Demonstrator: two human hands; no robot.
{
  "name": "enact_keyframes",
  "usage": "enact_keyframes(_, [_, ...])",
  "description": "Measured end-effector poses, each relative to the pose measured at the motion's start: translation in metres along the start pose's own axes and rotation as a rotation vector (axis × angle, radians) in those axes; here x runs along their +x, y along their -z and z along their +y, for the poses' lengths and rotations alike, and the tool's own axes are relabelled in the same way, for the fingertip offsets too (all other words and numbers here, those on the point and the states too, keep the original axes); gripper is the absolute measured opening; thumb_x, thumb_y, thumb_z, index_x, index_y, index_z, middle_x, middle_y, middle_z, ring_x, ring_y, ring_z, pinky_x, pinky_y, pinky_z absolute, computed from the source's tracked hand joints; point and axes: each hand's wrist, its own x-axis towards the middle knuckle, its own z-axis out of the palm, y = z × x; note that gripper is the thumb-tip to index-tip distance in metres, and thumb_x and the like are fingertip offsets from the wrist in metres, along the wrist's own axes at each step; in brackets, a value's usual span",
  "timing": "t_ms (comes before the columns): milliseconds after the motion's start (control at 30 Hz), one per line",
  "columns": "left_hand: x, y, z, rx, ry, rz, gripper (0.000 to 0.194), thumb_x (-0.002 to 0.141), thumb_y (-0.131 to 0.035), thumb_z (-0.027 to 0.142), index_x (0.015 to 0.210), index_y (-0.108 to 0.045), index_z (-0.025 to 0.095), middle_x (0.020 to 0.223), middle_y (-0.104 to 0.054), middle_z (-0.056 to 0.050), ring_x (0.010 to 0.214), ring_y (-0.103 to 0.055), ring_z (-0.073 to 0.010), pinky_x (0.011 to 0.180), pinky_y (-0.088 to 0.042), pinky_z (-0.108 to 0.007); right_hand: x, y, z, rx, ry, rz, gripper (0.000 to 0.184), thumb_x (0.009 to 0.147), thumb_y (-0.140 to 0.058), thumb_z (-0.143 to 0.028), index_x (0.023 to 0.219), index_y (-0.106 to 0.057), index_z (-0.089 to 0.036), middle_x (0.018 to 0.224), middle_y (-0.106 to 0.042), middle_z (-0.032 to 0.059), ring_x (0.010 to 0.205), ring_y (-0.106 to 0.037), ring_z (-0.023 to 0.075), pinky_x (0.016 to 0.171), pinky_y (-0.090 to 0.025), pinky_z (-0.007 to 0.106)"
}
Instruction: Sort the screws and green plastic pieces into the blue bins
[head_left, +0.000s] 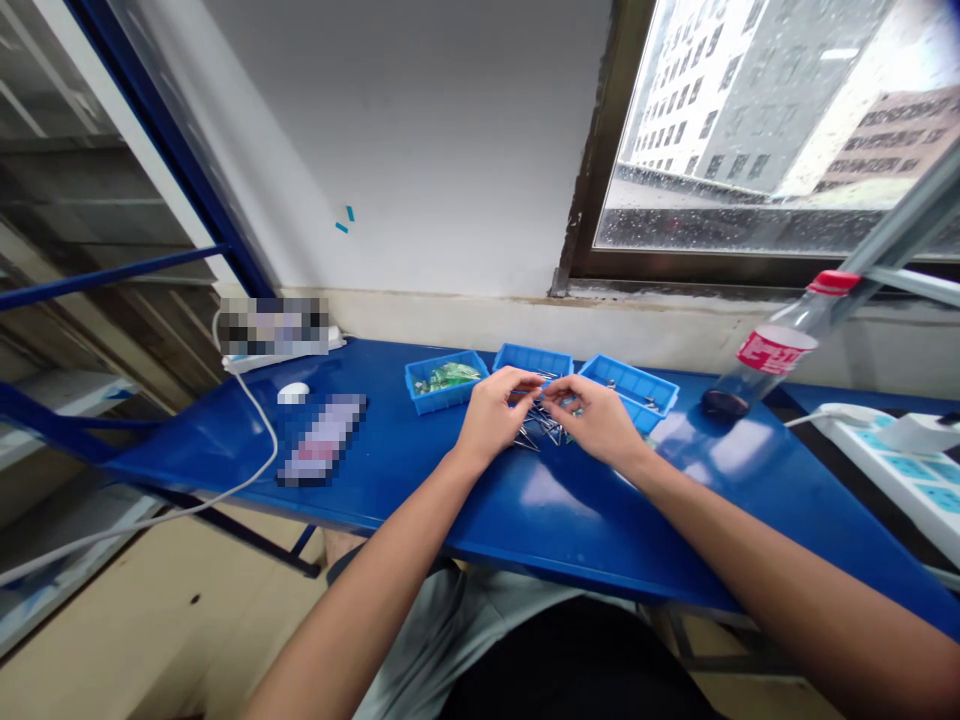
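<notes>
Above the blue table, my left hand (495, 410) and my right hand (598, 418) meet almost fingertip to fingertip. Both are closed in a pinch, and whatever sits between the fingers is too small to make out. Directly beneath them lies a loose pile of thin silvery metal pins or screws (550, 428), partly covered by the hands. Behind the hands stand three blue plastic bins. The left bin (429, 402) holds green plastic packaging, the middle bin (531, 357) has some metal pins, and the right bin (639, 387) contains a few small metal parts.
A cola bottle (776, 345) with a red cap leans at the right, near a white power strip (900, 465). On the left lie a blurred-out flat item (324, 440), a white mouse-like object (293, 393) and a white cable (270, 440). Wall and window rise behind the table (540, 540).
</notes>
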Motion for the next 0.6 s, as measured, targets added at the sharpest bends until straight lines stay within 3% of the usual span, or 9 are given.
enact_keyframes(133, [-0.001,-0.001,0.001,-0.053,0.022,-0.012,0.013,0.095,-0.069,0.019,0.106,-0.076,0.017,0.111,-0.077,-0.010,0.099,-0.077,-0.0204,0.089,-0.066,-0.034,-0.001,-0.002,0.002,-0.011,-0.003,-0.014,0.016,0.087,-0.067,-0.032,0.100,-0.067,-0.023,0.093,-0.076,0.0065,0.080,-0.070,0.0224,0.069,-0.057,0.035])
enact_keyframes(300, [-0.002,0.000,0.004,-0.059,0.121,-0.015,0.033,0.098,-0.066,0.023,0.130,-0.070,0.018,0.109,-0.080,-0.009,0.097,-0.079,-0.0220,0.088,-0.066,-0.033,-0.002,-0.001,-0.002,-0.043,0.046,-0.003,0.038,0.085,-0.061,-0.023,0.123,-0.064,-0.022,0.085,-0.069,0.0030,0.067,-0.061,0.0187,0.066,-0.053,0.034])
enact_keyframes(433, [-0.004,-0.001,0.005,-0.059,0.218,-0.139,0.039,0.103,-0.056,0.025,0.139,-0.067,0.020,0.097,-0.082,-0.006,0.077,-0.080,-0.0204,0.078,-0.067,-0.033,-0.004,0.001,-0.008,-0.061,0.058,0.081,0.019,0.088,-0.062,-0.025,0.105,-0.069,-0.022,0.083,-0.069,0.0043,0.071,-0.063,0.0205,0.067,-0.052,0.035])
enact_keyframes(533, [-0.004,-0.002,0.003,-0.126,0.264,-0.184,0.035,0.100,-0.053,0.019,0.125,-0.076,0.020,0.101,-0.083,-0.006,0.082,-0.081,-0.0212,0.077,-0.068,-0.032,-0.004,0.001,-0.010,-0.053,0.034,0.103,0.014,0.092,-0.067,-0.034,0.100,-0.071,-0.023,0.085,-0.072,0.0054,0.074,-0.066,0.0219,0.067,-0.052,0.035])
enact_keyframes(600, [-0.004,-0.002,0.001,-0.175,0.304,-0.148,0.034,0.095,-0.050,0.013,0.112,-0.080,0.018,0.102,-0.083,-0.006,0.088,-0.082,-0.0217,0.079,-0.068,-0.032,-0.004,0.001,-0.009,-0.055,0.042,0.112,0.016,0.094,-0.069,-0.039,0.098,-0.072,-0.023,0.087,-0.074,0.0062,0.075,-0.067,0.0223,0.067,-0.052,0.036])
